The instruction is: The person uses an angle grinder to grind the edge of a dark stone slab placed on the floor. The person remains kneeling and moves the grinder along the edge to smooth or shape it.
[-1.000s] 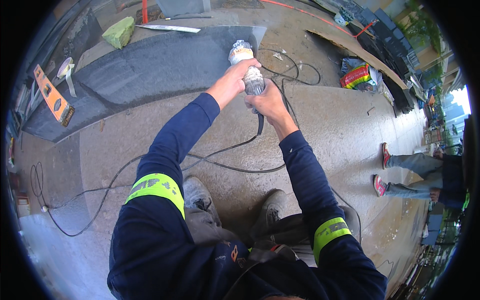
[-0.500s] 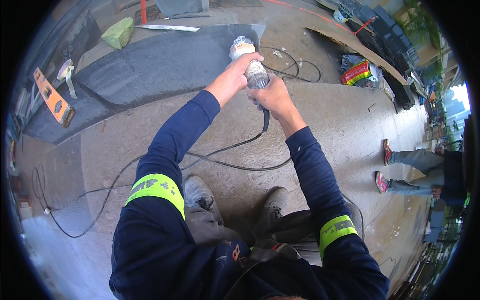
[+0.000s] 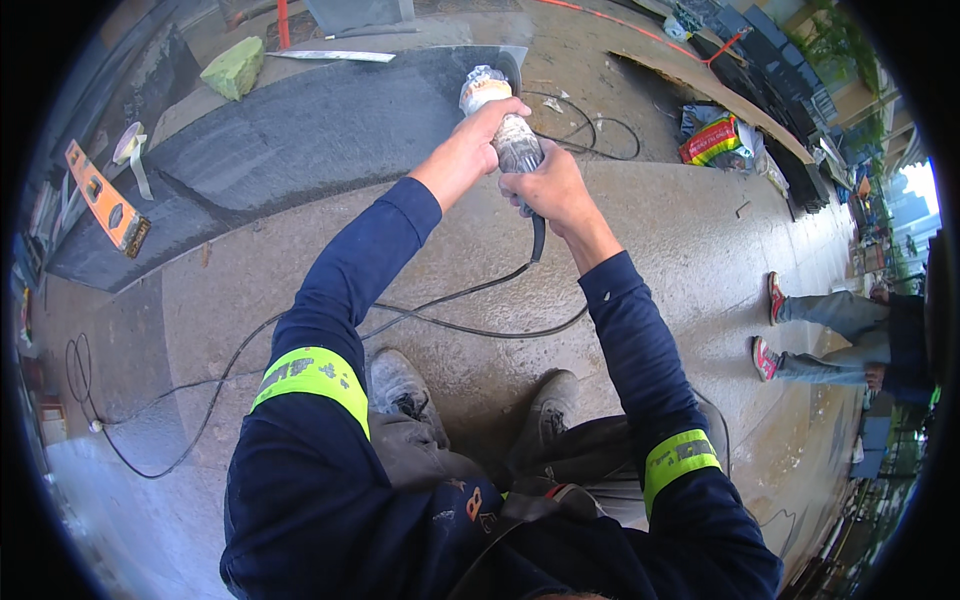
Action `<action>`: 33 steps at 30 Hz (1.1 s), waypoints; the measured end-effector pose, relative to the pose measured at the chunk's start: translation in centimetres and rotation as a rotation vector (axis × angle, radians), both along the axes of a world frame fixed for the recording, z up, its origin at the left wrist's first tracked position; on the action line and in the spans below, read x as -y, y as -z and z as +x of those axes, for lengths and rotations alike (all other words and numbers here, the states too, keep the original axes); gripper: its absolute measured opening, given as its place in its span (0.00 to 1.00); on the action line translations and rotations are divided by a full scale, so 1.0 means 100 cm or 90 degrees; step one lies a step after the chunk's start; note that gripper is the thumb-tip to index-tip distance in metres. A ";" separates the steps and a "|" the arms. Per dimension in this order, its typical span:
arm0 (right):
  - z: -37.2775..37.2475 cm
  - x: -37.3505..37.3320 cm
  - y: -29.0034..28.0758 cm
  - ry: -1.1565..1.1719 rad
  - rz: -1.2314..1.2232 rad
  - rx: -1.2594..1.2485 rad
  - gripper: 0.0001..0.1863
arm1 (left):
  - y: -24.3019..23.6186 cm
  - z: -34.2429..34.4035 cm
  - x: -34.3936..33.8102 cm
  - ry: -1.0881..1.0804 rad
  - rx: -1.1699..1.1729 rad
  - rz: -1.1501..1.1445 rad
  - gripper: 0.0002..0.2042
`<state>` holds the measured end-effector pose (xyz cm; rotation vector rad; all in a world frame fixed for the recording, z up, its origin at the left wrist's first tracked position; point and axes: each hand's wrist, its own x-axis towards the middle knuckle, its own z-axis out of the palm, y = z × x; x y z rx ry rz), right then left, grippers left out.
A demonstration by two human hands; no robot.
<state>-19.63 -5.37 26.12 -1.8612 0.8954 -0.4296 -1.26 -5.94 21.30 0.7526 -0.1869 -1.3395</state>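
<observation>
A corded angle grinder [image 3: 517, 142], caked in white dust and partly wrapped, is gripped by both hands over the right end of a long dark grey slab [image 3: 330, 120]. My left hand [image 3: 478, 140] is closed round the body behind the head. Lower down, my right hand [image 3: 553, 187] wraps the rear end, where the black cord [image 3: 538, 240] comes out. Part of a dark round disc [image 3: 511, 70] shows beside the head, close to the slab's right end. Whether the disc touches the slab I cannot tell.
The cord loops over the floor past my shoes [image 3: 403, 390]. An orange spirit level [image 3: 105, 198], a tape roll [image 3: 128, 143] and a green block [image 3: 233, 68] lie leftward. At right stand a person's legs [image 3: 830, 340], below a colourful bag [image 3: 712, 142] and stacked boards [image 3: 800, 180].
The grinder's rear end and my right hand have shifted slightly right and down, and the tool has turned a little. The disc now shows more beside the head. Both hands keep their hold.
</observation>
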 end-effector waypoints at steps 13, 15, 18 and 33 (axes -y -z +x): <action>0.008 0.003 0.033 0.036 -0.053 -0.033 0.33 | 0.020 0.007 0.000 -0.004 0.027 0.000 0.14; 0.011 0.004 0.037 0.033 -0.081 -0.035 0.34 | 0.026 0.012 0.003 0.003 0.023 0.010 0.14; 0.014 0.007 0.040 0.036 -0.016 -0.038 0.34 | 0.032 0.017 0.007 -0.003 0.020 0.024 0.14; 0.021 0.005 0.026 0.031 -0.023 0.011 0.22 | 0.024 0.019 0.005 0.005 0.006 -0.006 0.15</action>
